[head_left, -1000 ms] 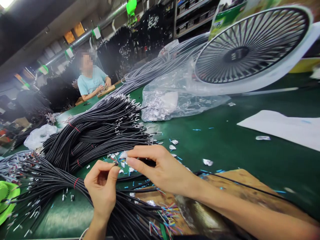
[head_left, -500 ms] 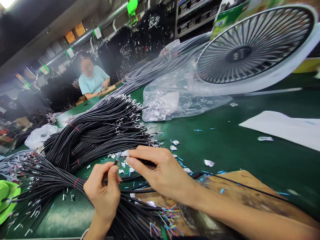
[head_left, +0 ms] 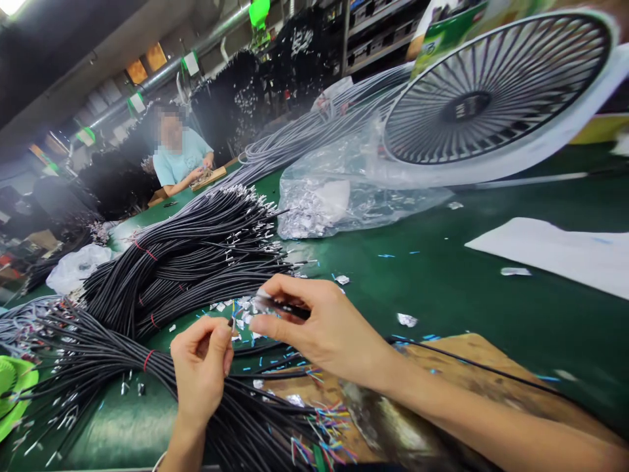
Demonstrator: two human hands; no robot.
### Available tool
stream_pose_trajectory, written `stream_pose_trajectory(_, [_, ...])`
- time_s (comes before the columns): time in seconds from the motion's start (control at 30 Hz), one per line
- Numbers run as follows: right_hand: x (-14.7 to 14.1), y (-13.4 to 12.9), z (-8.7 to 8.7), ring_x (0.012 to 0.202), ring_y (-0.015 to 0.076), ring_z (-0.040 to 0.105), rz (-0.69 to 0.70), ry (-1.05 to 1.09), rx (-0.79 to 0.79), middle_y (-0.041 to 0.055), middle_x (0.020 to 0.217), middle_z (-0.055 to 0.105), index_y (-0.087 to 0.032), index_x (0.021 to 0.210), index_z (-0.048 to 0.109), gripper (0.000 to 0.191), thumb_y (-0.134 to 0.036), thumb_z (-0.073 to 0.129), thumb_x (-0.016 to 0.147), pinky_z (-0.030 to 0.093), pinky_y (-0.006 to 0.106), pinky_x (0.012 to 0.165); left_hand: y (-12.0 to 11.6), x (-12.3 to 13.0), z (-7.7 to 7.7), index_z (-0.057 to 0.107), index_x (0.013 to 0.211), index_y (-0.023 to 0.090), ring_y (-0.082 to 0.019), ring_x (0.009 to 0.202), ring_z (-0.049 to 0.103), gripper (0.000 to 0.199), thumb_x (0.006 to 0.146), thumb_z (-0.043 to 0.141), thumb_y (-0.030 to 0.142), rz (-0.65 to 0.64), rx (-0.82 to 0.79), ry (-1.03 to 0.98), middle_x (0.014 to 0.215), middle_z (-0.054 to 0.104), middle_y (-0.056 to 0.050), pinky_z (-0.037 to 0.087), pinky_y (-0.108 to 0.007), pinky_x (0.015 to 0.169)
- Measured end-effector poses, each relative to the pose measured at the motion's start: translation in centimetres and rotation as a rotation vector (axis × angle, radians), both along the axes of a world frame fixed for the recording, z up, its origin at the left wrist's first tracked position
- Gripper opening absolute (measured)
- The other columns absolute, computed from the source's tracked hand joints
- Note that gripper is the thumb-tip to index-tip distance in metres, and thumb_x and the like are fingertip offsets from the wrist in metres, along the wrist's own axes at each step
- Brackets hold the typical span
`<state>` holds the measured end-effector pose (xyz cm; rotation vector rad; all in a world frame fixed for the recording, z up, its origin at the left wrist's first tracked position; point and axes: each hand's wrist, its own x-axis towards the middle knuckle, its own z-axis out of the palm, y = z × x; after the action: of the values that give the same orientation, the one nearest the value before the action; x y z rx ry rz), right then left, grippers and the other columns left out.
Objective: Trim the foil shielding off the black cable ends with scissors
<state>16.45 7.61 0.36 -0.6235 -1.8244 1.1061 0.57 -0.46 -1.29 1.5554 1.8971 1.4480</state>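
Near the middle, my left hand [head_left: 202, 364] pinches the end of a black cable [head_left: 230, 322], and thin coloured wires stick up from it. Just to the right, my right hand [head_left: 319, 321] is closed around a dark, slim tool [head_left: 289, 308] pointing left. A small pale piece, blurred, is at the tool's front end. The two hands are apart. Below them lies a bundle of black cables [head_left: 255, 419] with coloured wire ends. Foil scraps [head_left: 246, 308] and blue bits are scattered behind the fingers.
Large black cable bundles [head_left: 171, 262] with red ties lie at left. A clear bag of foil scraps [head_left: 314, 210] and a round fan [head_left: 472, 108] stand behind. White paper [head_left: 550, 252] is at right, a wooden board [head_left: 466, 367] in front. A person [head_left: 181, 154] sits across the table.
My right hand has opened a gap from the cable end; the pale piece has left the wires. My left hand has shifted slightly right. The seated person's hands have moved.
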Motion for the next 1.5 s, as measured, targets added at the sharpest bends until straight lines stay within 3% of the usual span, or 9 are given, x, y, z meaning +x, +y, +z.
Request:
stream_pose_trajectory(0.33, [-0.1,0.3,0.0,0.057,0.0088,0.045,0.016,0.043,0.030,-0.0029,0.061,0.053,-0.013,0.062,0.059,0.013,-0.009,0.068,0.072,0.033,0.021,0.054,0.3,0.0,-0.9,0.063,0.055,0.020,-0.012,0.047,0.048,0.026,0.074,0.061,0.037,0.038,0.122,0.393,0.050,0.055,-0.002,0.036,-0.023,0.043])
stream_pose_trajectory(0.43, [-0.4,0.4,-0.2,0.053,0.0081,0.041,0.070,0.083,-0.162,-0.0039,0.056,0.051,-0.014,0.058,0.056,0.015,-0.008,0.066,0.068,0.030,0.021,0.051,0.2,0.3,-0.5,0.065,0.059,0.020,-0.013,0.049,0.050,0.019,0.073,0.063,0.033,0.024,0.127,0.398,0.052,0.056,-0.001,0.037,-0.023,0.044])
stream_pose_trajectory(0.57, [-1.0,0.3,-0.5,0.044,0.0060,0.033,0.366,0.241,-0.552,-0.0072,0.048,0.041,-0.015,0.060,0.051,0.019,-0.026,0.066,0.064,0.027,0.020,0.044,0.2,0.8,0.2,0.066,0.066,0.019,-0.011,0.051,0.051,0.016,0.077,0.060,0.029,0.006,0.148,0.266,0.057,0.058,0.000,0.039,-0.021,0.047])
stream_pose_trajectory(0.67, [-1.5,0.3,-0.8,0.040,0.0042,0.026,0.482,0.305,-0.626,-0.0100,0.045,0.034,-0.016,0.061,0.049,0.027,-0.035,0.068,0.061,0.023,0.019,0.041,0.2,1.2,0.1,0.064,0.067,0.019,-0.010,0.050,0.049,0.013,0.076,0.061,0.028,0.018,0.178,0.163,0.059,0.058,0.001,0.038,-0.019,0.045])
stream_pose_trajectory(0.93, [-1.4,0.2,-1.0,0.044,0.0060,0.025,0.412,0.265,-0.420,-0.0082,0.051,0.032,-0.017,0.065,0.045,0.017,-0.031,0.052,0.072,0.024,0.020,0.043,0.7,1.5,0.2,0.062,0.063,0.017,-0.009,0.050,0.046,0.015,0.076,0.059,0.023,0.035,0.108,0.116,0.056,0.054,0.002,0.032,-0.018,0.044])
stream_pose_trajectory(1.0, [-1.3,0.0,-1.1,0.049,0.0083,0.032,0.360,0.228,-0.206,-0.0051,0.055,0.037,-0.018,0.065,0.044,0.012,-0.025,0.048,0.074,0.028,0.021,0.047,0.9,1.5,0.7,0.061,0.059,0.015,-0.008,0.047,0.042,0.021,0.077,0.055,0.025,-0.016,-0.023,0.086,0.052,0.051,0.002,0.029,-0.018,0.042])
stream_pose_trajectory(1.17, [-0.7,0.8,-1.3,0.057,0.0115,0.040,-0.032,0.180,0.439,0.0002,0.065,0.045,-0.018,0.068,0.044,0.013,-0.006,0.040,0.073,0.030,0.023,0.051,0.6,1.3,1.2,0.056,0.055,0.013,-0.007,0.044,0.032,0.033,0.078,0.052,0.036,-0.128,-0.222,-0.050,0.046,0.039,0.003,0.025,-0.019,0.040])
stream_pose_trajectory(1.33, [0.3,3.0,-1.0,0.050,0.0104,0.038,-0.438,0.274,0.181,-0.0022,0.059,0.045,-0.018,0.069,0.046,0.013,-0.022,0.049,0.082,0.030,0.023,0.049,0.4,1.0,0.8,0.058,0.056,0.013,-0.006,0.041,0.029,0.030,0.074,0.056,0.037,-0.056,-0.193,-0.166,0.044,0.034,0.004,0.023,-0.018,0.038])
stream_pose_trajectory(1.5, [-0.2,2.0,-0.5,0.054,0.0109,0.041,-0.042,0.071,0.139,-0.0016,0.056,0.046,-0.016,0.062,0.051,0.033,-0.033,0.044,0.089,0.031,0.023,0.051,0.5,1.1,1.0,0.052,0.050,0.014,-0.006,0.041,0.030,0.033,0.073,0.056,0.037,-0.003,-0.126,-0.153,0.043,0.037,0.004,0.020,-0.017,0.036])
